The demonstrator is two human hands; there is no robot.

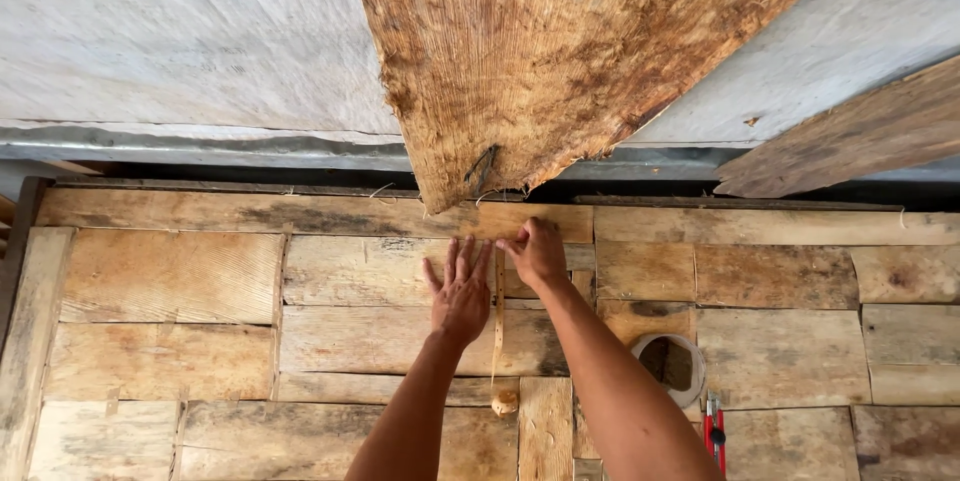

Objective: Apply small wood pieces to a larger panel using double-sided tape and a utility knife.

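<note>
My left hand (460,293) lies flat, fingers spread, on a worktop of rough wooden planks (170,276). Right beside it runs a thin pale wooden strip (498,326), lying lengthwise toward me. My right hand (538,251) pinches the far end of that strip with closed fingers. A small round pale lump (505,402) rests on the planks by the strip's near end, between my forearms.
A large weathered brown board (560,51) leans over the far edge of the worktop, another board (850,136) at right, against a grey wall (180,41). A white round cup (670,366) and a red-handled tool (714,429) lie right of my right arm.
</note>
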